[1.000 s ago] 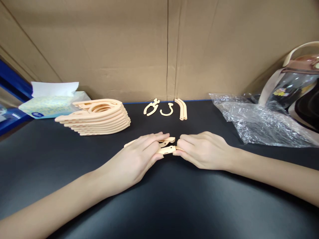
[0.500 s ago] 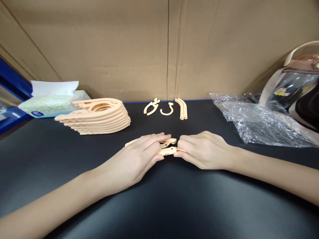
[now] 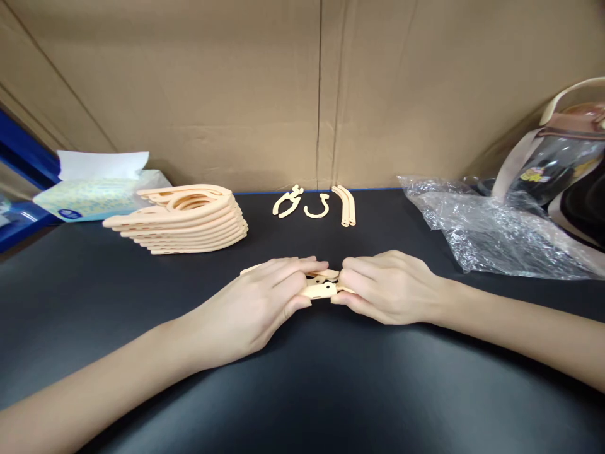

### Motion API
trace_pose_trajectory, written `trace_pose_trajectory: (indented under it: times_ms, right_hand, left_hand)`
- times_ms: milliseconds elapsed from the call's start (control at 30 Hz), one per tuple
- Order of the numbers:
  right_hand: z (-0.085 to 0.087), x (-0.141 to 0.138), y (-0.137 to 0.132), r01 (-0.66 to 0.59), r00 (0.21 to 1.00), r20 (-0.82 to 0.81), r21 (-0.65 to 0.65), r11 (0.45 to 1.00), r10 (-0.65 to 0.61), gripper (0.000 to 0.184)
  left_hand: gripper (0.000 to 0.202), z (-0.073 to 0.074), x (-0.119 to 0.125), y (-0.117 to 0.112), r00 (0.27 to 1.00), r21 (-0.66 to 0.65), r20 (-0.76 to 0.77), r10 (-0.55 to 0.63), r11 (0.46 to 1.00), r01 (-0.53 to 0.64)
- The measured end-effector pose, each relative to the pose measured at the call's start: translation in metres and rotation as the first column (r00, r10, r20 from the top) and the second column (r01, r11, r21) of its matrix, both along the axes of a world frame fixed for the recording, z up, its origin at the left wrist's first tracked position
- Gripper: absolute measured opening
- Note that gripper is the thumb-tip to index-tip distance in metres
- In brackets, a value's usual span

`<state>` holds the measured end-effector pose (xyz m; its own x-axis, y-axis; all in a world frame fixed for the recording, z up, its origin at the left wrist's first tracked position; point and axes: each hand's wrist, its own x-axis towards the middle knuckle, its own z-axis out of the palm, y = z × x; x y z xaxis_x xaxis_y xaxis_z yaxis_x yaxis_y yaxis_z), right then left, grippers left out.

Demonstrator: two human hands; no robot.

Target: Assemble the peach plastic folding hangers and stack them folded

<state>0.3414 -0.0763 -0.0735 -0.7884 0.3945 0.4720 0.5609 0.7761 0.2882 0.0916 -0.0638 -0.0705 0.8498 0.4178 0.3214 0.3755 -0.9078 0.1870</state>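
Observation:
Low over the black table, my left hand (image 3: 265, 306) is wrapped over peach plastic folding hanger pieces (image 3: 322, 290), one end with a small round hole showing past my thumb. My right hand (image 3: 390, 287) is closed from the right on a thin part that meets this end; my fingers hide most of it. The two hands almost meet. Behind them lie loose hanger parts: a cluster of curved pieces (image 3: 287, 203), a single hook (image 3: 317, 212) and a pair of hanger arms (image 3: 348, 207).
A stack of folded peach hangers (image 3: 203, 230) stands at the left, in front of a tissue pack (image 3: 89, 195). Crumpled clear plastic film (image 3: 501, 236) spreads at the right beside a strapped bottle (image 3: 553, 157). Cardboard (image 3: 227, 94) rises along the back.
The held hanger pieces have shifted slightly right and down, and their ends sit a little closer together. Both hands keep their grip; the other things have stayed put.

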Motion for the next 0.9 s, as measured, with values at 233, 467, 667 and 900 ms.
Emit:
trace_pose_trajectory:
  times_ms: [233, 467, 667, 900]
  right_hand:
    - [-0.0007, -0.0019, -0.0003, -0.010, 1.000, -0.016, 0.033, 0.999, 0.011, 0.045]
    - [0.0000, -0.0042, 0.0006, -0.029, 0.999, -0.023, 0.089, 0.996, 0.031, 0.045]
    - [-0.0006, -0.0040, 0.0017, -0.036, 0.999, -0.012, 0.103, 0.994, 0.037, 0.043]
    - [0.0015, -0.0060, 0.0005, -0.055, 0.998, 0.002, 0.129, 0.990, 0.055, 0.040]
  left_hand:
    - [0.022, 0.0031, 0.0018, 0.0010, 1.000, -0.005, -0.014, -0.002, 1.000, 0.002]
    - [0.025, 0.0045, 0.0021, 0.0006, 0.999, -0.013, -0.036, -0.009, 1.000, 0.009]
    - [0.026, 0.0041, 0.0011, 0.0005, 0.999, -0.006, -0.039, -0.013, 1.000, 0.012]
    - [0.026, 0.0061, 0.0028, 0.0005, 0.999, -0.034, -0.025, -0.022, 0.999, 0.021]
